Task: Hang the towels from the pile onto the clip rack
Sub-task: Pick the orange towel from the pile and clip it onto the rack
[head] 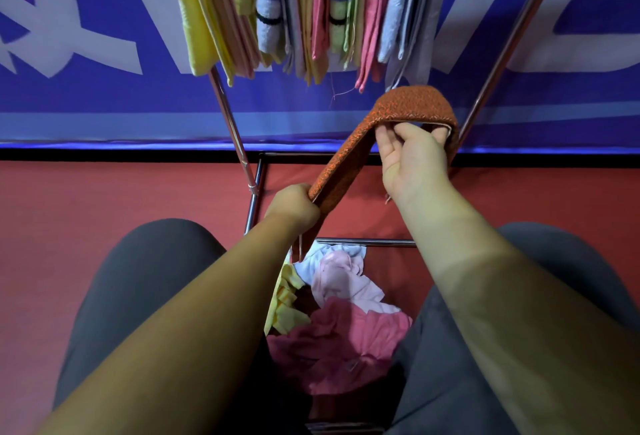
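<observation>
Blue banner (pixel 104 105) behind, red floor (pixel 86 199) below. Orange towel (pixel 349 154) arched in air beneath hung towels (pixel 311 12) on rack (pixel 230 112). Left hand (pixel 292 208) grips its lower end; right hand (pixel 412 161) pinches upper fold. Pile (pixel 346 313) lies low between knees.

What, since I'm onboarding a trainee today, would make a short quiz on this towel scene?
1. True or false: the left hand and the right hand both hold the orange towel.
2. Where is the pile? A) low, between the person's knees; B) on a chair; C) on a shelf.
3. Fill in: the orange towel is ___ clipped to the rack (already / not yet).

Key: 1 true; 2 A; 3 not yet.
</observation>
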{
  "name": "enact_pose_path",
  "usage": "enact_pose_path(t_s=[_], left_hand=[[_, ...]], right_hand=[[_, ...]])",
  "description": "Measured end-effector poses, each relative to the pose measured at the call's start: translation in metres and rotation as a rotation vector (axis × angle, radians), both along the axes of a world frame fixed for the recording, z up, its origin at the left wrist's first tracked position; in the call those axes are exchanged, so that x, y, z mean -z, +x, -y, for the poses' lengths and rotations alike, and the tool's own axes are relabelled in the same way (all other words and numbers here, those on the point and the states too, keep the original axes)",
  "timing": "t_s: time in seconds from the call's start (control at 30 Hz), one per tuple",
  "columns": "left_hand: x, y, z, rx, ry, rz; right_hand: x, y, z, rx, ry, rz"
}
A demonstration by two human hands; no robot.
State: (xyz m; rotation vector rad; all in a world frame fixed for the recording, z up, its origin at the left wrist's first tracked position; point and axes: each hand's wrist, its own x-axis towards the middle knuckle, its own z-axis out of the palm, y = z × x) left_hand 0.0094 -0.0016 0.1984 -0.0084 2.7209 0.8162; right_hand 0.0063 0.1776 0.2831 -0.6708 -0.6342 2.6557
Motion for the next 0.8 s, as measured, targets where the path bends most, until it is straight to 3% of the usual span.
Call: enact_pose_path(t_s=[0.63,0.8], left_hand=[[0.003,0.002,-0.005,0.075,-0.095,0.039],[0.004,0.005,-0.007,0.072,-0.121,0.048]], right_hand=[[0.012,-0.020,-0.025,0.064,0.047,0.081],[0.013,-0.019,-0.027,0.011,0.236,0.184]])
